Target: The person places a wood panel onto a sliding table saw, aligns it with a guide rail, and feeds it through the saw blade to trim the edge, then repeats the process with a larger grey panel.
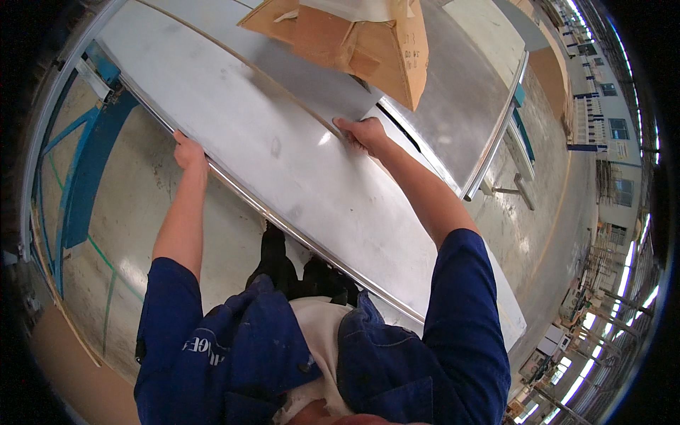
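Note:
A long, pale grey metal panel [234,106] stretches in front of me, slanting from the upper left to the lower right. My left hand [190,153] is closed over its near edge, where a shiny metal strip [258,200] runs along. Whether that strip belongs to the panel or to the support beneath, I cannot tell. Across the panel, my right hand [364,134] grips the far long edge, with its thumb pointing left and some fingers hidden. A second grey sheet [297,74] lies just beyond that edge.
An open cardboard box [382,53] sits on the sheets at the top. Farther right, another large metal sheet [460,92] rests on a support with a metal rail. A blue steel frame [92,177] stands at the left on the grey floor [149,198]. Cardboard [78,368] lies lower left.

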Demonstrator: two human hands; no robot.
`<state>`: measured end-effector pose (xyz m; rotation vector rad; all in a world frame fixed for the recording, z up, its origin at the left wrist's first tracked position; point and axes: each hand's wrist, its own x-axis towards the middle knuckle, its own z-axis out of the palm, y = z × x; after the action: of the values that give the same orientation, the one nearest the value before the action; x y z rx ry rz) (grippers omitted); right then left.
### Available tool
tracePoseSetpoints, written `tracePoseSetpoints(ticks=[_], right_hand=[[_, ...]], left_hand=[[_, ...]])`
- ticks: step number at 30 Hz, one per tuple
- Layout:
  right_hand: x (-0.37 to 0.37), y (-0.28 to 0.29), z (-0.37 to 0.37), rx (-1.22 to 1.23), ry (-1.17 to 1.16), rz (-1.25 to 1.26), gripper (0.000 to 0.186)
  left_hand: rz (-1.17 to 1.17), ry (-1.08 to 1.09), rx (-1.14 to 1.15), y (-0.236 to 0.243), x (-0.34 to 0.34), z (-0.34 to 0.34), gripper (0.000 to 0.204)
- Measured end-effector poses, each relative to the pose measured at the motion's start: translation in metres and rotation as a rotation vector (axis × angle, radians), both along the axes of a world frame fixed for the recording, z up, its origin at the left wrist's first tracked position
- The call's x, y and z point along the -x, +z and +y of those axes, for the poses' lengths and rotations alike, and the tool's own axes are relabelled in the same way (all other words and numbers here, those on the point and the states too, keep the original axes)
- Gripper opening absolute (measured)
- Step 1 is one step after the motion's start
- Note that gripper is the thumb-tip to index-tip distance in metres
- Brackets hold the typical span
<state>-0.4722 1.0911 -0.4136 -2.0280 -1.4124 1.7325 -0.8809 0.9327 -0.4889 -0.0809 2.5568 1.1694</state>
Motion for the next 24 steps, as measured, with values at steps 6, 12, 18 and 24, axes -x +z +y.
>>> tracePoseSetpoints(ticks=[6,12,18,24], right_hand=[[0.033,0.002,-0.002,-0.109,0.030,-0.072,0.056],[0.065,0.001,-0.040,-0.182,0.175,-0.143,0.062],[0.109,0.045,-0.116,-0.593,0.492,-0.306,0.047],[0.125,0.034,-0.092,-0.867,0.632,-0.521,0.111]], left_hand=[[-0.029,0.022,-0.077,0.001,0.029,0.014,0.081],[0.010,0.014,0.020,0.002,0.047,0.023,0.082],[0.002,-0.033,0.033,0.018,0.045,0.020,0.084],[0.145,-0.105,0.018,0.002,0.046,0.019,0.076]])
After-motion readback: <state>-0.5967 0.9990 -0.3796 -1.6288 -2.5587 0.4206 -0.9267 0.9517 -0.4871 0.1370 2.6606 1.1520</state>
